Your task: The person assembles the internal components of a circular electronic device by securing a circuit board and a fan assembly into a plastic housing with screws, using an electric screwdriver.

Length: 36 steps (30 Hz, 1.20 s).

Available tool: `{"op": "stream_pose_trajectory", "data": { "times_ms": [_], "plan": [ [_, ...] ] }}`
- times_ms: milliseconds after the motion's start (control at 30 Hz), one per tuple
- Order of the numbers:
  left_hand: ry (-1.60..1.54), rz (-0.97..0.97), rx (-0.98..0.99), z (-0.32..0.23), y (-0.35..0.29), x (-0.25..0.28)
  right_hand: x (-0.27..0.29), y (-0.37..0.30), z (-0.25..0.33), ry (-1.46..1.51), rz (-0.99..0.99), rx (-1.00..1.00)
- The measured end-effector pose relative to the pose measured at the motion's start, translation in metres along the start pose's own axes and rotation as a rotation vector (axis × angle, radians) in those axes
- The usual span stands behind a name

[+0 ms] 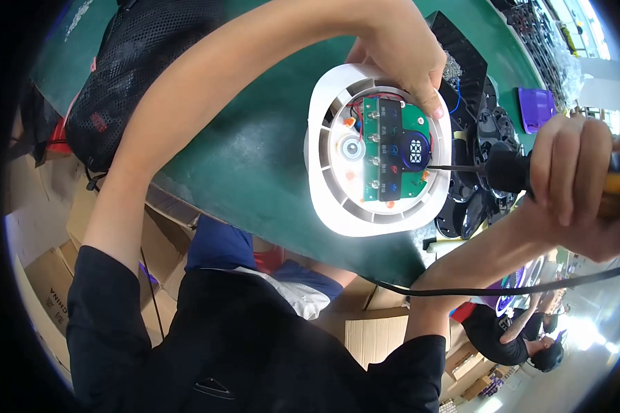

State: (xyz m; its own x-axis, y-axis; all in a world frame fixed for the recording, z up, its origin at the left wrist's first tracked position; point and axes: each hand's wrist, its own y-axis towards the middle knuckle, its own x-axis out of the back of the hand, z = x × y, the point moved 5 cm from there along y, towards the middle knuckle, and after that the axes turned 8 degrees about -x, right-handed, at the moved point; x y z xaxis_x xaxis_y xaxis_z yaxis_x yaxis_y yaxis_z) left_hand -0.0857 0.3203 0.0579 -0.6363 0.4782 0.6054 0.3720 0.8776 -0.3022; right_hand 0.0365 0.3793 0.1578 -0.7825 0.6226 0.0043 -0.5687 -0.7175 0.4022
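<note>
Hands at work over a green table [255, 158], seen from above through a wide, curved lens. We see the left hand [399, 51] curled over the far rim of a round white plastic housing [324, 172], thumb pressed down on the green circuit board [399, 148] seated inside it, so the housing is gripped firmly and tipped open toward us. The housing sits near the table's near edge, towards its right end. The board carries a row of dark buttons and a small round blue display, and red and black wires run from it into the housing's upper inner wall. The right hand [575, 172] is closed in a fist around the black and yellow grip of a powered screwdriver [517, 171], held level; its thin bit reaches left and meets the right edge of the circuit board. A black cable [503, 289] trails from the tool down across the right forearm. Just beyond the housing, at the table's right end, glossy black parts [479, 206] lie piled together, with a purple tray [536, 107] farther back. A black mesh bag [141, 62] rests at the table's left end. Cardboard boxes [45, 282] stand below the near edge.
</note>
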Motion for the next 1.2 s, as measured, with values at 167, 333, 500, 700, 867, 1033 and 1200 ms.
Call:
{"op": "stream_pose_trajectory", "data": {
  "times_ms": [167, 333, 500, 700, 867, 1033, 1200],
  "plan": [
    [0.001, 0.002, 0.005, -0.001, 0.0, 0.0, 0.005, 0.002, -0.001, 0.013, 0.015, 0.017],
    [-0.013, 0.022, 0.054, -0.004, -0.002, 0.0, 0.006, -0.013, -0.001, -0.027, -0.162, 0.125],
    [0.403, -0.279, -0.291, -0.017, -0.007, 0.006, 0.005, -0.021, 0.009, -0.127, -0.199, 0.151],
    [0.372, -0.402, -0.35, -0.062, -0.018, -0.006, 0.0, -0.021, 0.013, -0.127, -0.179, 0.142],
    [0.212, -0.296, -0.338, -0.056, -0.004, -0.022, 0.006, -0.021, 0.006, -0.092, -0.25, 0.19],
    [0.252, -0.34, -0.404, -0.062, 0.003, -0.029, 0.002, -0.022, 0.019, -0.119, -0.288, 0.195],
    [0.488, -0.554, -0.388, -0.073, -0.007, -0.021, -0.006, -0.04, 0.063, -0.14, -0.4, 0.342]
  ]
}}
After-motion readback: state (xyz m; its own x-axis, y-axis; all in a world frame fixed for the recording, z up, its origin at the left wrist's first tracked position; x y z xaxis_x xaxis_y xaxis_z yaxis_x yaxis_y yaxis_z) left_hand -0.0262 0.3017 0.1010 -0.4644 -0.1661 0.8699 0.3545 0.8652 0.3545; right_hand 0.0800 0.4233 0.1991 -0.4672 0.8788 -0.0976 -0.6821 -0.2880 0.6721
